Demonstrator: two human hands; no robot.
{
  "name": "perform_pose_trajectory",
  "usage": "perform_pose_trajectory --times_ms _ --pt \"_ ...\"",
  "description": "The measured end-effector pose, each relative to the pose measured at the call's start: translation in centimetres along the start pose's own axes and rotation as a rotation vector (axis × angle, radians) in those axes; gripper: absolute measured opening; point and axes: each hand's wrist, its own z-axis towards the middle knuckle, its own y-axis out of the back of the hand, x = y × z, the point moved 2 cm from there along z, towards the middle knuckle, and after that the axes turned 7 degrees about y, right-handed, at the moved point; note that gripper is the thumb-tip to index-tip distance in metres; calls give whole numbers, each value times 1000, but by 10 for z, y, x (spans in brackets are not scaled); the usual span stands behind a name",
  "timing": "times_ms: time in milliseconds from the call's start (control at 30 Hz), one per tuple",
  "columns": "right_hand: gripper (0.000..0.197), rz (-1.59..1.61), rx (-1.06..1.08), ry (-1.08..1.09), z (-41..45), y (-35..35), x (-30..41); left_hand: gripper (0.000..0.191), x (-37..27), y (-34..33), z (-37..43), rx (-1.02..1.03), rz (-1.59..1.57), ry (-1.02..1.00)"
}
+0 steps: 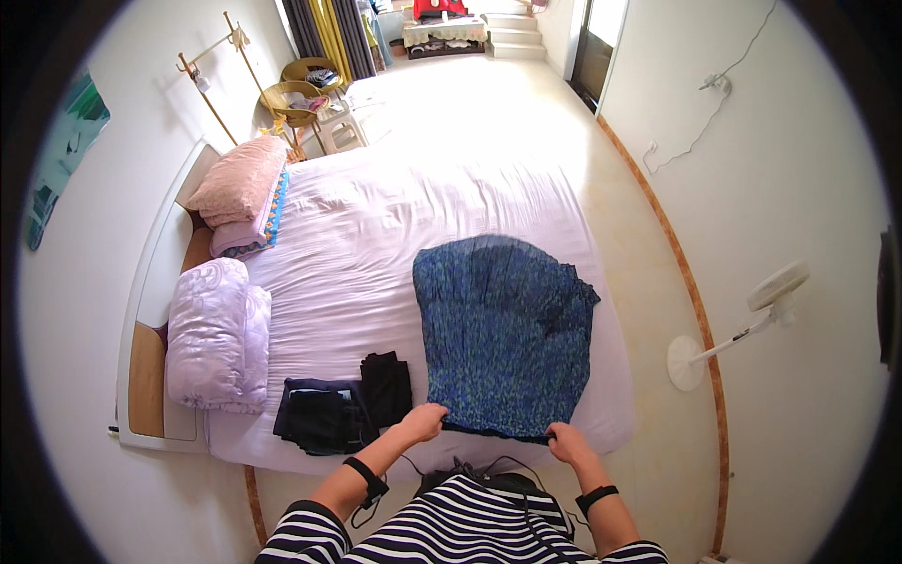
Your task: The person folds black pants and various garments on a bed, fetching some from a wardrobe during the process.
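A blue-green patterned garment (504, 338), possibly a skirt, lies spread on the bed's pale lilac sheet (338, 282). Its dark near edge is pinched at the left corner by my left hand (424, 423) and at the right corner by my right hand (569, 444). The far part of the cloth rests flat, rounded and lightly creased. Just left of my left hand are a folded black garment (386, 384) and a stack of dark folded clothes (324, 416), both on the sheet.
A folded lilac quilt (211, 335) and a pink pillow (243, 180) on folded bedding sit along the headboard (151, 338). A white standing fan (687, 363) is right of the bed. Wicker chairs (285, 102), a white stool (340, 130) and a coat rack (211, 106) stand beyond.
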Motion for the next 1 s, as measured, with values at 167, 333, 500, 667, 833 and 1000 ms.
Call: perform_pose_trajectory --times_ms 167,333,500,667,833,1000 --pt "24 3 71 -89 -12 -26 -17 28 -7 -26 -8 88 -28 -2" --pt "27 23 91 -118 -19 -43 -28 25 -1 -37 -14 132 -12 -15" --pt "28 53 88 -141 -26 -52 -22 28 5 -43 -23 221 -10 31" --pt "28 68 111 -133 -35 -67 -26 28 12 -51 -34 298 7 21" --pt "26 95 -87 -34 -34 -65 -16 29 18 -53 -45 296 41 -73" --pt "38 -2 -42 -59 -27 -51 19 25 32 -53 -46 104 57 -52"
